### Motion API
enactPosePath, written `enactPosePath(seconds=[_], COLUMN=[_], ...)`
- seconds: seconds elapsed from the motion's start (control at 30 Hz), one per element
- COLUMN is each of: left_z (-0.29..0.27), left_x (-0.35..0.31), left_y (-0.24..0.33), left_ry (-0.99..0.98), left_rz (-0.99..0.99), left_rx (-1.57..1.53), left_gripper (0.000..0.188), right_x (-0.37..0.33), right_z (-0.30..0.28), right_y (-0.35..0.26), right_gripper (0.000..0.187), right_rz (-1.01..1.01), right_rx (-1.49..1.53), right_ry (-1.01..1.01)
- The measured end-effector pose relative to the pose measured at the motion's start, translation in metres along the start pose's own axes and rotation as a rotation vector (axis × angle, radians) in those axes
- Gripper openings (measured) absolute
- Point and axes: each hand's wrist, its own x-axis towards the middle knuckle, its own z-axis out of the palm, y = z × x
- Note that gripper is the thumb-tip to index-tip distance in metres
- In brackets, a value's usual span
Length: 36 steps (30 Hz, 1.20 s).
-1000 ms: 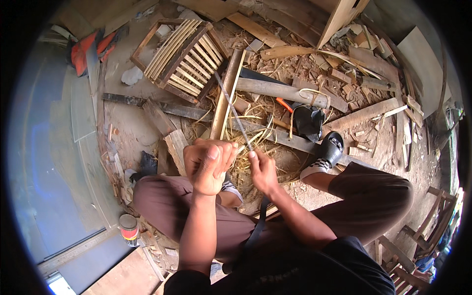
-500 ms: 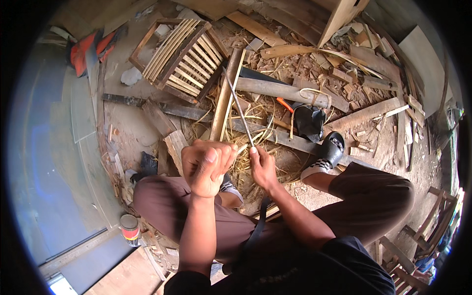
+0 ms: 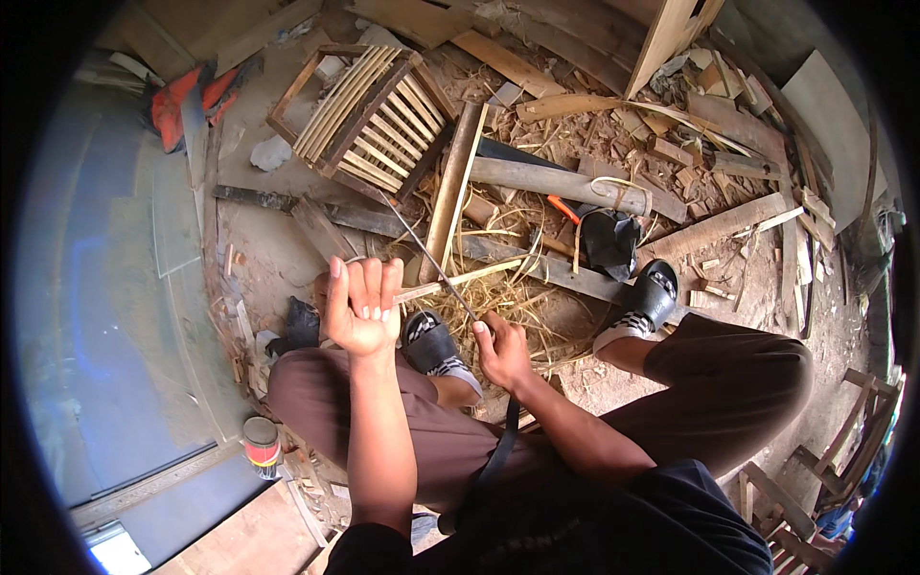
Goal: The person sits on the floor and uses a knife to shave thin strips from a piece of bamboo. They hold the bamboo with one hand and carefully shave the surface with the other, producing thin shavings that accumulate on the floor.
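Note:
My left hand (image 3: 364, 305) is closed, palm up, above my left knee, with its fingers curled around one end of a pale, thin wooden strip (image 3: 465, 279). The strip slants out to the right over a heap of shavings (image 3: 522, 305). Wrapped around the near end of a long, thin, dark blade (image 3: 425, 251) is my right hand (image 3: 504, 353); its handle is hidden in the fist. The blade points away and to the left, crossing the strip, but whether they touch I cannot tell. Just beyond, a grooved wooden board (image 3: 450, 201) stands at a slant.
A slatted wooden frame (image 3: 383, 129) lies at the far left of centre. A round pole (image 3: 565, 184), a black bag (image 3: 610, 240) and a flat bar (image 3: 565, 273) lie ahead. My sandalled feet flank the shavings. A can (image 3: 261, 443) stands at left; offcuts (image 3: 666, 149) litter the far right.
My left hand has moved left and turned, so the strip now shows beyond it. The right hand has come nearer my body, and the blade has swung leftward.

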Motion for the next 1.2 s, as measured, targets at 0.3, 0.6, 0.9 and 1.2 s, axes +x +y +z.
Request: enactPosePath(seconds=[0.3, 0.6, 0.9, 1.2], left_z=[0.014, 0.035, 0.031, 0.039], left_x=[-0.014, -0.02, -0.021, -0.028], left_y=[-0.009, -0.011, -0.015, -0.017], left_ry=[-0.135, -0.129, -0.096, -0.102], left_rz=[0.082, 0.105, 0.139, 0.151], left_rx=[0.023, 0.056, 0.041, 0.064], left_gripper=[0.052, 0.054, 0.053, 0.05], right_x=[-0.005, -0.017, -0.015, -0.016], right_z=[-0.001, -0.015, -0.017, -0.021], right_y=[-0.012, -0.045, -0.04, -0.049], right_gripper=[0.03, 0.032, 0.029, 0.038], right_rz=[-0.209, -0.092, -0.056, -0.094], right_rx=[0.083, 0.066, -0.021, -0.05], right_ry=[0.066, 0.048, 0.031, 0.052])
